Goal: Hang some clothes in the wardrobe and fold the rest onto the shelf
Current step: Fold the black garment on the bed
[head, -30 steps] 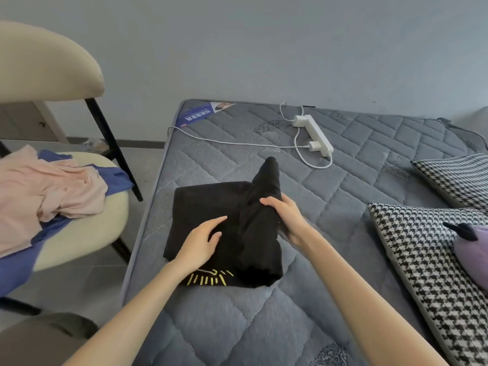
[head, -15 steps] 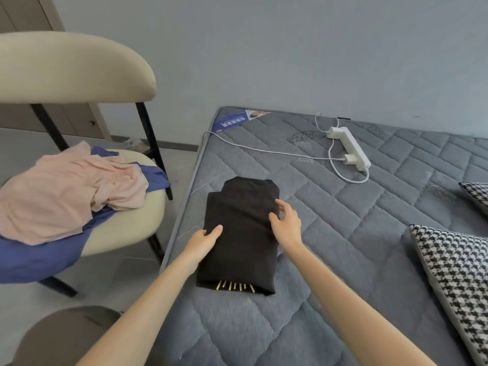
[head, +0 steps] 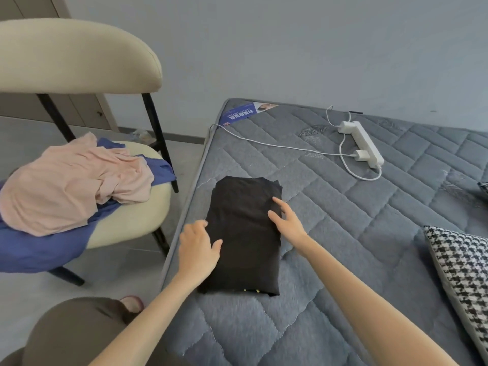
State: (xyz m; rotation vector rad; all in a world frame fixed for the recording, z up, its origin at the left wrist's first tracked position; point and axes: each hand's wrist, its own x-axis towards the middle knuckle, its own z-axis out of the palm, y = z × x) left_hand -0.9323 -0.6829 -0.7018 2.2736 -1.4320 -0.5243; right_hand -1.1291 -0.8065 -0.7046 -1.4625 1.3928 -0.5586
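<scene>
**At the centre of the frame: a folded black garment under two flat hands**

Near the left edge of the grey quilted mattress (head: 343,247), just below the middle of the frame, lies the black fabric garment (head: 243,233), folded into a narrow upright rectangle. A few small yellow marks show at its lower edge. The left hand (head: 198,249) rests at the garment's left side with its thumb spread onto the cloth; its fingers are relaxed and grip nothing. The right hand (head: 286,220) lies on the garment's upper right part, fingers straight and slightly apart, pressing flat rather than pinching.

At the left of the frame stands a cream padded chair (head: 137,215) with black legs. On its seat a crumpled pale pink garment (head: 68,186) lies on top of a blue garment (head: 39,249) that hangs over the front.

In the upper right, a white power strip (head: 361,143) lies on the mattress with a thin white cable (head: 264,143) running left towards the corner. A black-and-white houndstooth cushion (head: 462,273) sits at the right edge.
</scene>
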